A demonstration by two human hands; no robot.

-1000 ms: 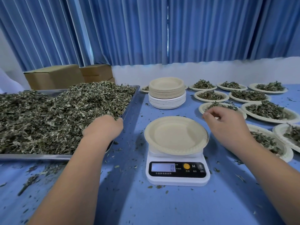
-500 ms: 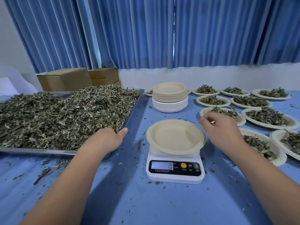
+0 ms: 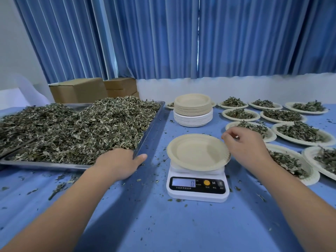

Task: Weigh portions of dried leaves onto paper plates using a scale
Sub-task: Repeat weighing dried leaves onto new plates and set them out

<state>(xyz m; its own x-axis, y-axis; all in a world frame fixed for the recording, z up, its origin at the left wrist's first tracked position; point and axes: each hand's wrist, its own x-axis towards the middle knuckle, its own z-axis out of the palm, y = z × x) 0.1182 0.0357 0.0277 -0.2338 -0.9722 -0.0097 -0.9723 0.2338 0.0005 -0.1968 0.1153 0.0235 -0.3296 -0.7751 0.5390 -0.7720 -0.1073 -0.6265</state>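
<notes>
An empty beige paper plate [image 3: 196, 151] sits on the white digital scale [image 3: 197, 187], whose display reads 0. Left of it, a metal tray [image 3: 45, 165] holds a big heap of dried leaves [image 3: 81, 128]. My left hand [image 3: 118, 164] is at the tray's near right corner. Its fingers are hidden in the leaves and its thumb lies straight outside the rim. My right hand [image 3: 249, 148] hovers at the plate's right rim with fingers loosely curled. I cannot make out contact with the plate.
A stack of spare paper plates [image 3: 192, 110] stands behind the scale. Several plates filled with leaves [image 3: 300, 131] cover the right side of the blue table. Cardboard boxes [image 3: 78, 90] sit behind the tray. Leaf crumbs lie scattered over the table.
My left hand slid from the heap toward the tray's near right corner and its thumb came out over the rim. My right hand stayed by the plate's rim.
</notes>
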